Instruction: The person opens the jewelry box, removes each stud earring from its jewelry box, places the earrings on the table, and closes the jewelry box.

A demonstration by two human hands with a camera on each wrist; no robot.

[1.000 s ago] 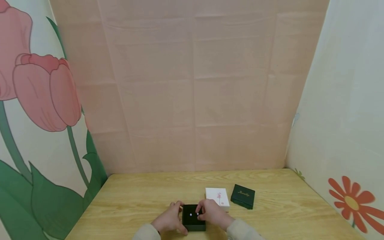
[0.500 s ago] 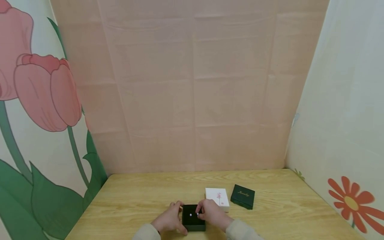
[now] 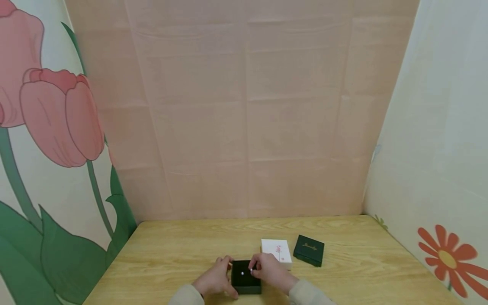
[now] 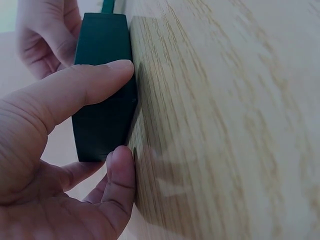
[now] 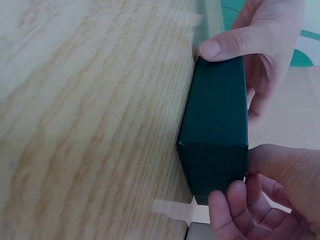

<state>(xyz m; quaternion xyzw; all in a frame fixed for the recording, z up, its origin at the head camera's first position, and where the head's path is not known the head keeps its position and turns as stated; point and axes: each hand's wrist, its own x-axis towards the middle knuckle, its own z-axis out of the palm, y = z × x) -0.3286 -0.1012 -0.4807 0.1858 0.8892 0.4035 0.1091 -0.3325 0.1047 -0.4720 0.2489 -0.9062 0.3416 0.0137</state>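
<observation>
A dark green jewelry box base [image 3: 246, 289] with a black insert sits on the table, lid off. My left hand [image 3: 215, 277] grips its left side; in the left wrist view the thumb [image 4: 95, 85] lies along the front wall, with fingers curled at the side. One small white stud earring [image 3: 242, 273] sits in the insert. My right hand [image 3: 271, 271] reaches over the right rim, thumb and forefinger pinching a second small white stud [image 3: 251, 270]. In the right wrist view its other fingers [image 5: 224, 212] curl beside the box's outer wall; the insert is hidden there.
A white box [image 3: 275, 248] with a pink flower print lies just behind the right hand. Right of it is a dark green lid [image 3: 309, 250] with gold lettering. The wooden table [image 3: 183, 241] ends at a pink cloth backdrop [image 3: 244, 127].
The stud at the right fingertips shows slightly higher than before, and those fingers have shifted a little. The left hand and the box stay in place.
</observation>
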